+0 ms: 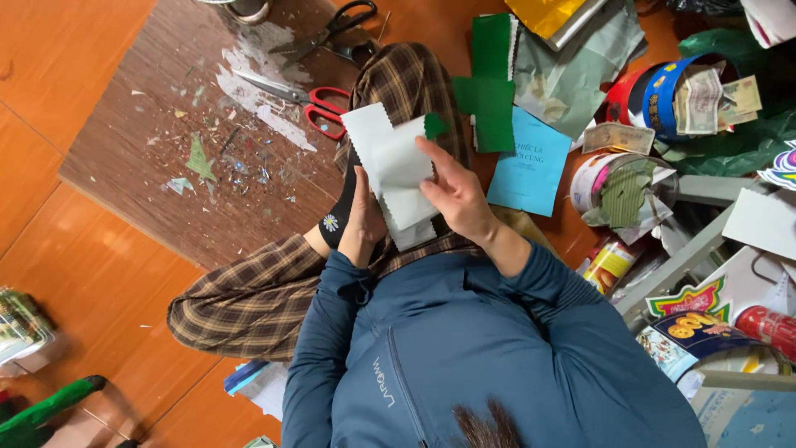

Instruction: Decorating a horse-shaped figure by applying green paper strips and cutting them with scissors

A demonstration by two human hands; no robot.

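Observation:
I sit cross-legged in plaid trousers (249, 290) and a blue jacket. Both hands hold a white paper piece (390, 166) with zigzag-cut edges over my lap. My left hand (365, 220) grips its lower left part from beneath. My right hand (456, 195) pinches its right edge, thumb on top. A green corner (435, 124) of the sheet's other side shows at the upper right.
A brown wooden board (166, 141) strewn with paper scraps lies ahead, with red-handled scissors (327, 108) and black scissors (344, 21) on it. A green cross-shaped paper (489, 91), a blue booklet (531, 162), tape rolls (647, 91) and coloured papers crowd the right.

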